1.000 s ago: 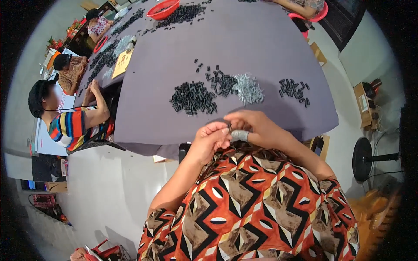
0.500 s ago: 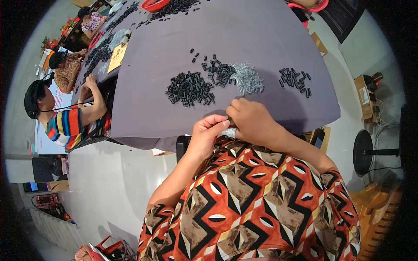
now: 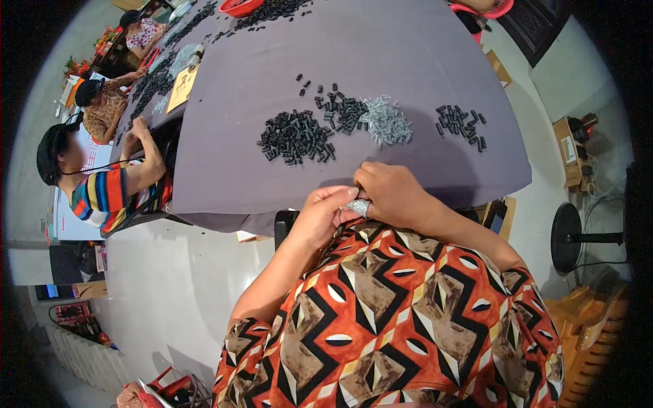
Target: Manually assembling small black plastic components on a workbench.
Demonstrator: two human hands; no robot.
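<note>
My left hand and my right hand meet just off the table's front edge, both with fingers closed. A dark bit shows between their fingertips; it looks like one of the small black cylinders, though mostly covered. Under my right hand sits a silvery wrapped piece; whether it is held or wrapped round a finger I cannot tell. Beyond my hands lie a large heap of small black cylinders, a smaller black heap, a pile of shiny clear-silver small pieces and a loose black group.
A grey cloth covers the table. At the far end are more black pieces and a red basin. A person in a striped shirt sits at left, others beyond. A yellow card lies at the left edge.
My left fingertips have shifted slightly, and the black piece seen between them is now mostly hidden. The silvery piece shows more. The heaps look the same.
</note>
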